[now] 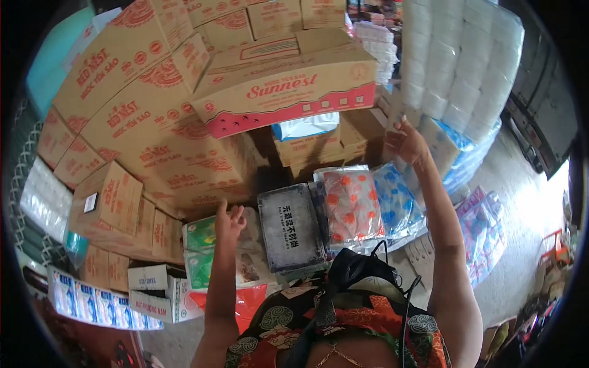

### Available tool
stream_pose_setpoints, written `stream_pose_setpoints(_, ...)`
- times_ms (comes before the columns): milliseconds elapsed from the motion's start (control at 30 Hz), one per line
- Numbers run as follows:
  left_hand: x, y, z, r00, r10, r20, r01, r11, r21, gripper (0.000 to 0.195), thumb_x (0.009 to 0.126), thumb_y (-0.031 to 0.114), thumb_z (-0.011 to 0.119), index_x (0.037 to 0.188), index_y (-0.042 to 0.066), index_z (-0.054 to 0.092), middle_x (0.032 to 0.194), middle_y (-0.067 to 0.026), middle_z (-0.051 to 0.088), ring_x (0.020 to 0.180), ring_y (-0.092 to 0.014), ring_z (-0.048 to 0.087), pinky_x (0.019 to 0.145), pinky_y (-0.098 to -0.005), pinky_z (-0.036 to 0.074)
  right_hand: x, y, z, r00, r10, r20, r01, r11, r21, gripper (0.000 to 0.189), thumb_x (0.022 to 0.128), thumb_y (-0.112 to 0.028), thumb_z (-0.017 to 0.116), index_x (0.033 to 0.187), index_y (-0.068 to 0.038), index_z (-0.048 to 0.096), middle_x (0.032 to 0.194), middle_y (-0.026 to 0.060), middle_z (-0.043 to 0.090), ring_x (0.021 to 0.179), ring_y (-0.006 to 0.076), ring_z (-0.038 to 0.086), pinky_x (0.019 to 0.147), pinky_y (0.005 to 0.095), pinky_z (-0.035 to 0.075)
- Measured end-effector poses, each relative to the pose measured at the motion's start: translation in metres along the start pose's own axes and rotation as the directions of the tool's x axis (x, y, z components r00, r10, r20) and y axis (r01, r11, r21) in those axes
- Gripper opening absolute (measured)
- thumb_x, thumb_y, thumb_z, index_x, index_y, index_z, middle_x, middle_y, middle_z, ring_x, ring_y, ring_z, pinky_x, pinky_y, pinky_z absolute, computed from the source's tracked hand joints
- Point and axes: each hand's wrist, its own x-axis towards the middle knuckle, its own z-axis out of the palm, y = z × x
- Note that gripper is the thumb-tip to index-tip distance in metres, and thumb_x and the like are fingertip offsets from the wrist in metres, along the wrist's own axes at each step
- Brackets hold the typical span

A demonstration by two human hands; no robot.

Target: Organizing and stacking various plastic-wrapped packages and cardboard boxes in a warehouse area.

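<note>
My left hand (231,221) is raised with its fingers apart over green-and-clear plastic packs (200,250), beside the stacked brown cartons. My right hand (406,141) reaches forward near the tall plastic-wrapped bundle of white rolls (455,60); its fingers are spread and hold nothing that shows. Between the arms lie a dark grey printed package (292,227), a clear pack with orange dots (353,207) and one with blue dots (396,198). A Sunnest cardboard carton (290,87) lies across lower cartons ahead, over a blue-and-white pack (306,126).
Red Nest cartons (152,115) are stacked high at the left and ahead. A small open carton (152,294) and toothpaste-like blue packs (101,303) stand lower left. A blue-wrapped bundle (460,156) and colourful plastic packs (483,234) are at the right, beside the concrete floor (529,202).
</note>
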Motion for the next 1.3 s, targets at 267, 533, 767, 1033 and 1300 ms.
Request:
stream_pose_setpoints(267, -0.036, 0.085, 0.149, 0.948, 0.246, 0.200, -0.295, 0.917, 0.268, 0.070, 0.062, 0.062, 0.057, 0.114, 0.021, 0.035, 0.087, -0.0057, 0.044, 0.083, -0.022, 0.045, 0.059, -0.0333, 0.031, 0.044, -0.083, 0.043, 0.994, 0.007, 0.113, 0.029, 0.948, -0.316, 0.090, 0.066, -0.065, 0.048, 0.132, -0.017, 0.011, 0.133, 0.0250, 0.006, 0.123, 0.0413, 0.005, 0.090, 0.0624, 0.013)
stream_pose_setpoints(533, -0.021, 0.111, 0.248, 0.923, 0.385, 0.024, -0.380, 0.897, 0.224, 0.071, 0.052, 0.069, 0.059, 0.099, 0.019, 0.041, 0.092, -0.0009, 0.045, 0.081, -0.022, 0.038, 0.059, -0.0373, 0.026, 0.100, -0.107, 0.062, 1.000, 0.005, 0.030, 0.005, 0.943, -0.334, 0.088, 0.066, -0.065, 0.048, 0.131, -0.018, 0.013, 0.131, 0.0252, 0.011, 0.120, 0.0432, 0.012, 0.087, 0.0629, 0.017)
stream_pose_setpoints(767, -0.090, 0.069, 0.261, 0.580, 0.763, 0.287, -0.815, 0.539, 0.213, 0.066, 0.075, 0.037, 0.056, 0.127, 0.009, 0.026, 0.119, -0.0089, 0.041, 0.111, -0.022, 0.037, 0.081, -0.0353, 0.035, 0.129, -0.092, 0.055, 0.982, 0.090, 0.167, -0.035, 0.950, -0.309, 0.064, 0.078, -0.056, 0.039, 0.124, -0.013, 0.031, 0.122, 0.0176, 0.032, 0.104, 0.0359, 0.035, 0.079, 0.0546, 0.032)
stream_pose_setpoints(1033, -0.316, -0.014, 0.266, -0.052, 0.716, 0.696, -0.591, 0.540, -0.599, 0.037, 0.082, 0.034, 0.046, 0.113, 0.015, 0.044, 0.104, -0.0107, 0.049, 0.086, -0.021, 0.048, 0.070, -0.0324, 0.041, 0.142, -0.071, 0.042, 0.974, 0.160, 0.162, -0.104, 0.946, -0.306, 0.056, 0.082, -0.049, 0.035, 0.117, -0.005, 0.039, 0.115, 0.0157, 0.042, 0.103, 0.0294, 0.040, 0.084, 0.0489, 0.034)
stream_pose_setpoints(1300, -0.346, -0.044, 0.273, 0.083, 0.850, 0.521, -0.603, 0.459, -0.653, 0.022, 0.080, 0.027, 0.053, 0.102, 0.030, 0.054, 0.085, -0.0059, 0.051, 0.058, -0.014, 0.048, 0.049, -0.0239, 0.038, 0.177, -0.046, 0.033, 0.918, 0.088, 0.386, -0.084, 0.996, -0.029, 0.046, 0.085, -0.043, 0.035, 0.108, -0.005, 0.047, 0.104, 0.0105, 0.053, 0.094, 0.0209, 0.051, 0.080, 0.0396, 0.043)
